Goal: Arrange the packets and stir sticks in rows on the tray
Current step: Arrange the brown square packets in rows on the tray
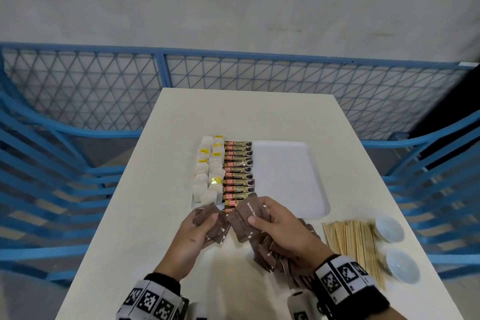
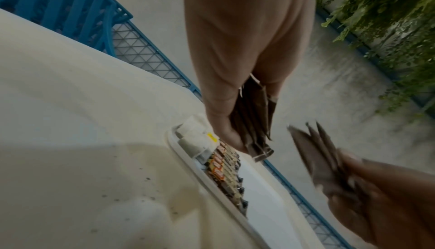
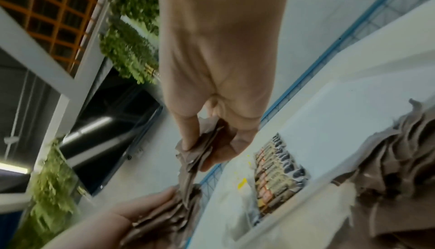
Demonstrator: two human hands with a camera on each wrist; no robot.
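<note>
In the head view, the right hand (image 1: 279,226) is covering part of the loose heap of brown packets (image 1: 283,257) lying on the table (image 1: 155,215) just short of the tray (image 1: 285,171), and both forearms are running off the bottom edge. The tray is holding two columns of white packets (image 1: 206,171) along its left side and, just right of them, a column of coffee sticks (image 1: 237,171) lying crosswise, long axes running left to right; the tray's right half is showing bare. The left hand (image 1: 200,226) is gripping a fanned stack of brown packets at the tray's near left corner, and the right hand is pinching a second fan with the print running away from the person. Right of the tray's near edge, stir sticks (image 1: 353,247) are lying bundled, pointing toward and away from the person, beside two white bowls (image 1: 389,228). In the left wrist view, motion is blurring the right hand's fan, while the thumb (image 2: 226,132) is pressing brown packets edge-on above the tray. In the right wrist view, everything is smeared; the fingers are curling round crumpled brown packets, with the tray's coffee sticks (image 3: 277,171) behind.
</note>
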